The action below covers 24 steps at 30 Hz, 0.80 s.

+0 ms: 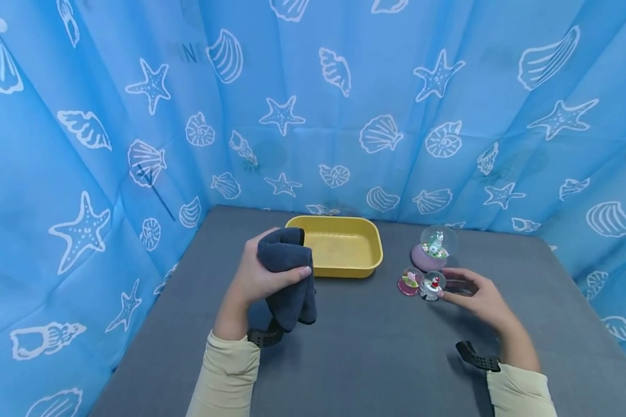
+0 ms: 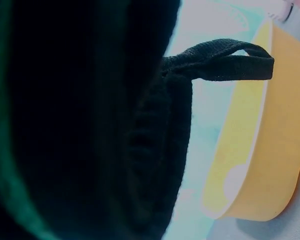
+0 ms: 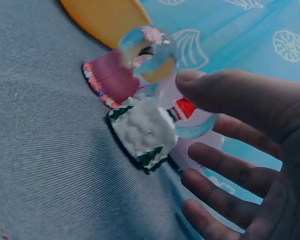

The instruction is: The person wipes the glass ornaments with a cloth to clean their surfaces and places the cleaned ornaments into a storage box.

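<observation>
My left hand (image 1: 263, 275) grips a folded dark navy cloth (image 1: 292, 284), thumb across its front, beside the yellow tray. In the left wrist view the cloth fills the left side, and its hanging loop (image 2: 235, 67) sticks out toward the tray. My right hand (image 1: 477, 295) is at a small snow globe with a red figure (image 1: 433, 284) and a white base. Its thumb and index finger reach around the glass, while the other fingers are spread. Right beside that globe stands a small snow globe with a pink base (image 1: 410, 282). A larger snow globe with a lilac base (image 1: 428, 258) stands behind them.
The yellow tray (image 1: 372, 267) lies near the back of the grey-covered table (image 1: 355, 359), left of the globes. A blue curtain (image 1: 313, 145) with white shells and starfish rises behind the table and along its sides.
</observation>
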Each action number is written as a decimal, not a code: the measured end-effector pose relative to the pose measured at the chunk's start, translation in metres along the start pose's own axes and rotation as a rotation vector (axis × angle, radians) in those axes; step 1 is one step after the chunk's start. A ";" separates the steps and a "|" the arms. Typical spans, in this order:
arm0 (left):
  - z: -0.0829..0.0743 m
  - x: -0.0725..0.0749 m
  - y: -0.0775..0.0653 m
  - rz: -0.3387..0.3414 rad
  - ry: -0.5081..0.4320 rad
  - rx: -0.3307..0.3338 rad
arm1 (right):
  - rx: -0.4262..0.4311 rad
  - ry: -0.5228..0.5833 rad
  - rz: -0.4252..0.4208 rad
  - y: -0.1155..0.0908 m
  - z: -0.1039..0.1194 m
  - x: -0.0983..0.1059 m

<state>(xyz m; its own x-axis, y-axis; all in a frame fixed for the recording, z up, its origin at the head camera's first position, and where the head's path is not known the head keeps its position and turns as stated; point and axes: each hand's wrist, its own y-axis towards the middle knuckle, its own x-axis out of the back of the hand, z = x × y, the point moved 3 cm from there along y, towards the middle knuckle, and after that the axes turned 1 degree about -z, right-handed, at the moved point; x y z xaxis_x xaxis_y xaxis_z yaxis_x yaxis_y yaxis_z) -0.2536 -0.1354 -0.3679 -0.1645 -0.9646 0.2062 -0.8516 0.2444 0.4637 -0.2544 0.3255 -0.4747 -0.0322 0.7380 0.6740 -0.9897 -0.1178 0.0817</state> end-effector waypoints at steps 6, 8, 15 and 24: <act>0.000 -0.002 -0.002 0.004 -0.024 0.007 | -0.007 -0.013 0.003 0.001 -0.006 -0.007; 0.000 -0.002 -0.001 0.006 -0.024 0.010 | -0.009 -0.020 0.002 0.001 -0.007 -0.008; -0.017 -0.006 -0.001 0.023 -0.019 0.031 | -0.025 -0.090 0.038 0.004 -0.008 -0.013; -0.024 -0.008 0.000 0.044 -0.031 0.039 | -0.021 -0.123 0.041 0.007 -0.009 -0.014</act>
<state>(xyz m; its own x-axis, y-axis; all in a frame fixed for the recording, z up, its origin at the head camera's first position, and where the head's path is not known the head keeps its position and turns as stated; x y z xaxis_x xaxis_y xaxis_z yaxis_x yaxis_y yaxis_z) -0.2407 -0.1249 -0.3492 -0.2176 -0.9556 0.1985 -0.8619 0.2836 0.4203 -0.2624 0.3203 -0.4903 -0.0561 0.6458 0.7615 -0.9906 -0.1310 0.0381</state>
